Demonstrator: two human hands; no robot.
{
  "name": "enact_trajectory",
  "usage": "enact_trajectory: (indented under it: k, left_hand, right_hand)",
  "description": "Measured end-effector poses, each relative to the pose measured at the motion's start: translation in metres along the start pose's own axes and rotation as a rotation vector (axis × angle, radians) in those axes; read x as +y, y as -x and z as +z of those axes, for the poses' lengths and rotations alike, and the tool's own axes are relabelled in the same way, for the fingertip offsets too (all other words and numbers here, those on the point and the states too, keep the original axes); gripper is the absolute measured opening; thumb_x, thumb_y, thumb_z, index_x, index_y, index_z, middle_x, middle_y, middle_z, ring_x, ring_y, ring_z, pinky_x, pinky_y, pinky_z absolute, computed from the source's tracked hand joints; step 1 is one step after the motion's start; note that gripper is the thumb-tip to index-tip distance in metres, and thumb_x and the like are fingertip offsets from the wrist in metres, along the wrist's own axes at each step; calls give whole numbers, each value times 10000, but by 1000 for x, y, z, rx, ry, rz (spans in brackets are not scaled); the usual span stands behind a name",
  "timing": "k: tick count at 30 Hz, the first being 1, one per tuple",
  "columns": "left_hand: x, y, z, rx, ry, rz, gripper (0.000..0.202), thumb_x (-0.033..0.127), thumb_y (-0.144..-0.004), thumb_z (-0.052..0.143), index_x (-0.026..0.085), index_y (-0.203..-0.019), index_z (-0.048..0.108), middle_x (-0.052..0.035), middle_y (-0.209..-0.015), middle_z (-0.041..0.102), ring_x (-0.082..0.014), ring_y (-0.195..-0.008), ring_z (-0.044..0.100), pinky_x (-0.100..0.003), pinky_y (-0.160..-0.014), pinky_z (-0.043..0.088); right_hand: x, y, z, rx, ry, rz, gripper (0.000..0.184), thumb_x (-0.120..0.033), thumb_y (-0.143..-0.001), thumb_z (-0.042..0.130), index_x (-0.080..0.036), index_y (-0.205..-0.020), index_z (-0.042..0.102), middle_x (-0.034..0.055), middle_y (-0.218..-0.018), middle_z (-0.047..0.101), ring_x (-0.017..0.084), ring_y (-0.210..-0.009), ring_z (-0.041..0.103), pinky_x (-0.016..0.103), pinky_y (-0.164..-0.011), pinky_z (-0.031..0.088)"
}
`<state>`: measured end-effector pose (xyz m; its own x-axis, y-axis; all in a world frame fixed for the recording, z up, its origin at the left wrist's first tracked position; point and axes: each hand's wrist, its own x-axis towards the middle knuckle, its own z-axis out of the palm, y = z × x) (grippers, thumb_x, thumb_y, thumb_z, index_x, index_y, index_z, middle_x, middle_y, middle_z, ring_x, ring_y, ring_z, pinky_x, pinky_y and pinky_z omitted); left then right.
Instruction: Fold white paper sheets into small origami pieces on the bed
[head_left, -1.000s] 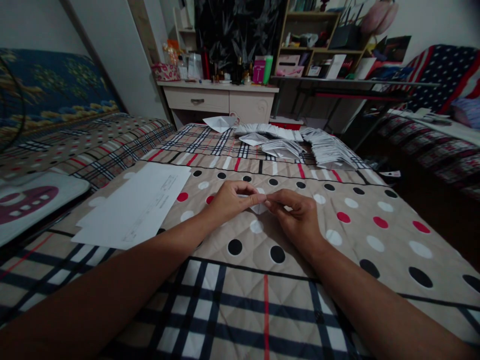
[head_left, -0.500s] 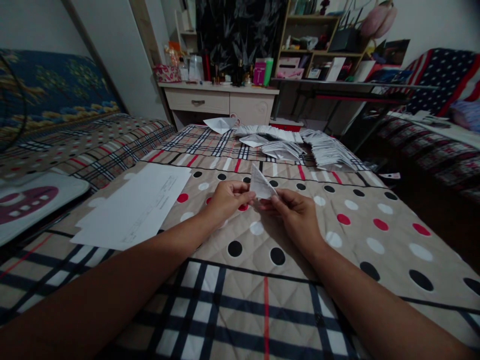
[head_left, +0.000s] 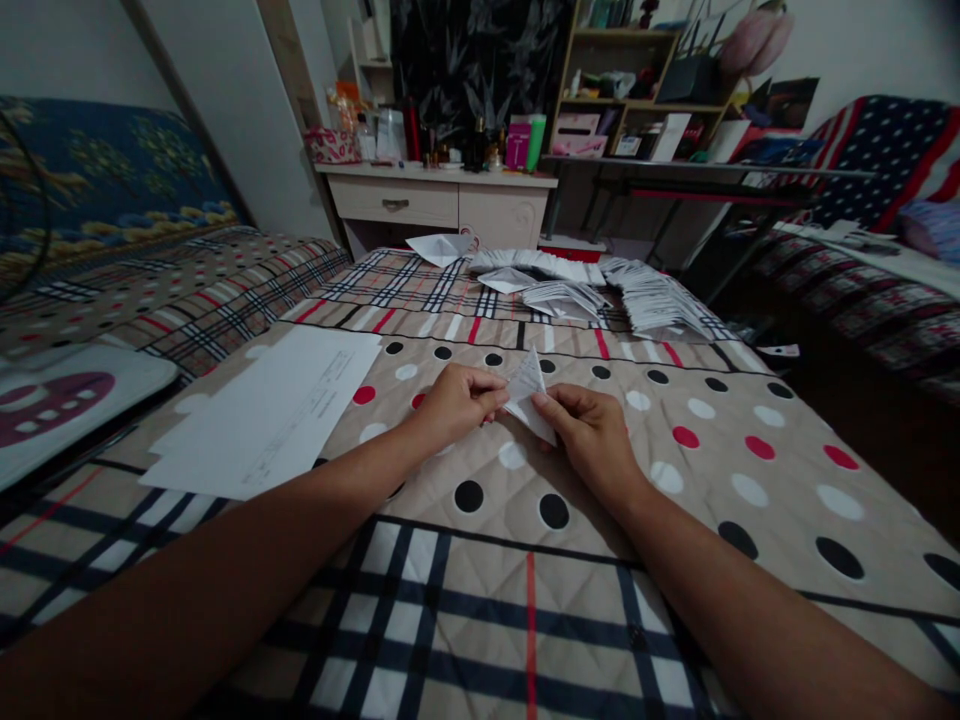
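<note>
Between my hands is a small folded piece of white paper (head_left: 529,385), pointed at the top, with faint print on it. My left hand (head_left: 461,400) pinches its left edge between thumb and fingers. On the other side, my right hand (head_left: 596,430) grips the paper's right edge, thumb in front and fingers behind. The folded paper is held just above the dotted bedspread (head_left: 420,470). To the left of my left forearm lie flat sheets of white paper (head_left: 262,420), the top one bearing lines of print.
Rows of folded papers (head_left: 656,300) lie at the bed's far end, beside a loose folded paper (head_left: 440,249). A white board with a pink print (head_left: 142,380) rests at the left. Beyond the bed stand a white dresser (head_left: 405,200) and a shelf (head_left: 615,100).
The folded paper has turned in my hands: its tip has shifted right and lower, and its lower corner now points down by my right thumb. My left fingers have moved slightly right.
</note>
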<state>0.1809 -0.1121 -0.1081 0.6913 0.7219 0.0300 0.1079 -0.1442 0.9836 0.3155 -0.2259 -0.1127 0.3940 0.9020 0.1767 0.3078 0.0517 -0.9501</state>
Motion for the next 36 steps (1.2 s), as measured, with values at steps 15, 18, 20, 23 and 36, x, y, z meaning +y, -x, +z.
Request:
enact_trajectory:
  k: [15,18,20,23,36]
  left_hand:
    - [-3,1,-1,-41,82,-66,117,137,-777,614,113,-780,729,20,-550,583,-63,-473,478,-173,-477,347]
    - [-2,1,0,-22,103,-65,111,137,-772,618,111,-733,719,22,-533,571,-61,-469,473,-171,-475,347]
    - [-1,1,0,-14,114,-64,118,145,-771,620,113,-705,712,24,-519,561,-60,-464,469,-168,-469,343]
    - [-1,1,0,-5,125,-61,101,159,-758,639,118,-723,724,25,-518,561,-60,-465,469,-165,-465,345]
    - [-2,1,0,-38,63,-72,175,109,-768,622,110,-864,768,27,-489,563,-60,-448,471,-164,-467,337]
  right_hand:
    - [12,0,4,-132,-310,23,426,-532,-894,565,-186,-645,549,-21,-575,485,114,-530,433,252,-520,332]
    - [12,0,3,-158,-321,14,398,-511,-903,562,-190,-668,562,-17,-601,507,122,-562,457,255,-551,356]
    - [12,0,3,-165,-321,3,378,-494,-906,563,-192,-679,571,-15,-614,523,126,-574,464,257,-569,368]
    - [10,0,2,-158,-330,12,350,-463,-907,564,-196,-681,572,-19,-612,521,132,-581,474,261,-592,386]
    - [6,-3,-4,-207,-351,24,286,-271,-830,512,-166,-579,601,6,-561,549,124,-521,462,257,-512,335]
